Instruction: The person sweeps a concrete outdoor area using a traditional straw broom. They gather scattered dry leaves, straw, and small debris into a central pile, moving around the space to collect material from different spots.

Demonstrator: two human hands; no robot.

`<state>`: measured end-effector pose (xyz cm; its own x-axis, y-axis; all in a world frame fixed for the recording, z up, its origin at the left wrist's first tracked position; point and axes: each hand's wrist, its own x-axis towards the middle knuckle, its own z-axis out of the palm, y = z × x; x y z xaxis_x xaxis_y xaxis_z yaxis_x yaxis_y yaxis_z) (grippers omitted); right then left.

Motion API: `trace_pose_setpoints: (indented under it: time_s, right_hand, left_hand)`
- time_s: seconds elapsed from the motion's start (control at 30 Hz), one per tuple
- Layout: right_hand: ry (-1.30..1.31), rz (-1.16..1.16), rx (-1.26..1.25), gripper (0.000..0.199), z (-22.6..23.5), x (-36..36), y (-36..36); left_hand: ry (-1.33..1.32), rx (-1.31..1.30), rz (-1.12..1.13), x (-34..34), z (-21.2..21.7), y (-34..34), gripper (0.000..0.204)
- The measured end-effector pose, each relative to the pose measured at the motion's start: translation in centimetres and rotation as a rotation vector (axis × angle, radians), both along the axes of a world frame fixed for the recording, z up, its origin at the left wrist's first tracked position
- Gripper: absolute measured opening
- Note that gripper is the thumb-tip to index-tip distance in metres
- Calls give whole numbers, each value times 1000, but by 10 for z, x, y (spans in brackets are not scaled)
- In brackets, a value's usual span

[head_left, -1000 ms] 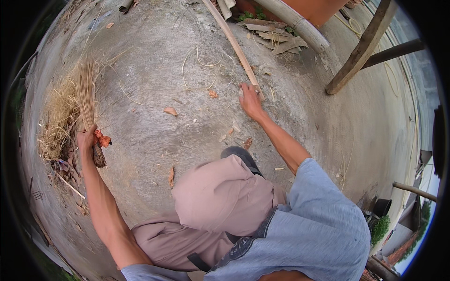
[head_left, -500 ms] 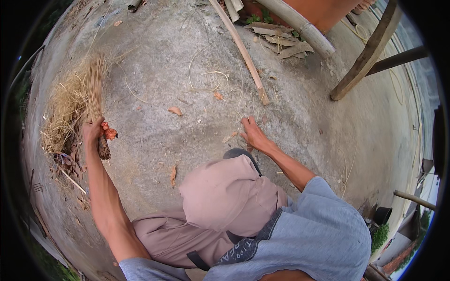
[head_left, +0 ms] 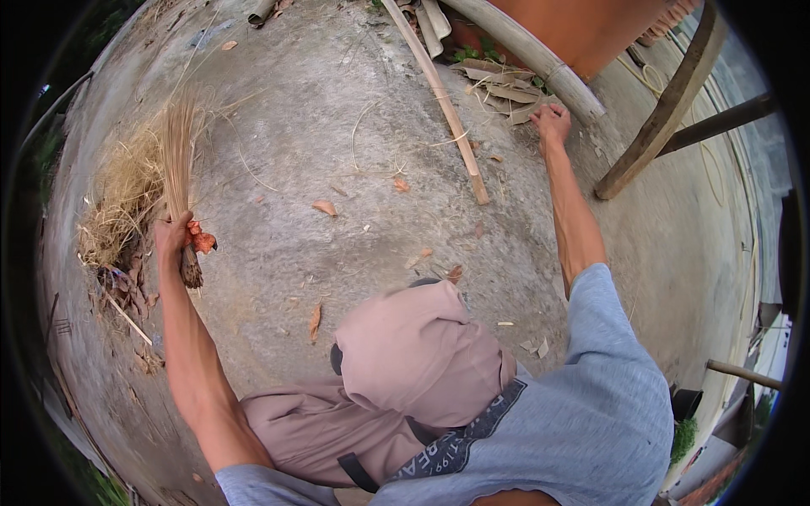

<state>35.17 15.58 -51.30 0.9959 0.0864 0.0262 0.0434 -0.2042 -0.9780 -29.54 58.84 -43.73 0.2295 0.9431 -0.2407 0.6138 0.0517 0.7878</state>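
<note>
My left hand (head_left: 173,239) is wrapped around the bound lower end of a stick broom (head_left: 179,156), whose thin bristles point away from me. Red-orange wrapping (head_left: 201,239) shows beside that grip. A heap of dry straw-like fibres (head_left: 118,198) lies just left of the broom. Stretched far forward on the right, my right hand (head_left: 552,124) has its fingers curled closed at the near edge of a pile of dry brown sheaths (head_left: 509,87). What those fingers hold, if anything, I cannot make out.
A long wooden strip (head_left: 443,101) lies on the concrete floor ahead. Beyond it a thick bamboo pole (head_left: 531,51) rests beside an orange surface (head_left: 548,29). Wooden legs (head_left: 658,110) stand at right. Dry leaves (head_left: 325,207) and a pale strand (head_left: 358,135) are scattered about.
My right hand has moved forward and right, from near the wooden strip's end to the sheath pile. Curled pale strands near the strip have shifted or gone. My left hand still grips the broom.
</note>
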Motion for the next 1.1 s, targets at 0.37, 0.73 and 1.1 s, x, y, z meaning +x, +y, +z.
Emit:
trace_pose_setpoints:
  time_s: [0.37, 0.73, 1.1]
  right_hand:
    - [446, 729, -2, 30, -62, -283, 23]
    - [343, 821, 435, 61, 72, -290, 158]
    - [-427, 622, -683, 52, 77, -147, -63]
  left_hand:
    - [44, 80, -64, 39, 17, 4, 24]
    - [-479, -132, -177, 271, 40, -161, 67]
    - [390, -460, -1173, 284, 61, -172, 93]
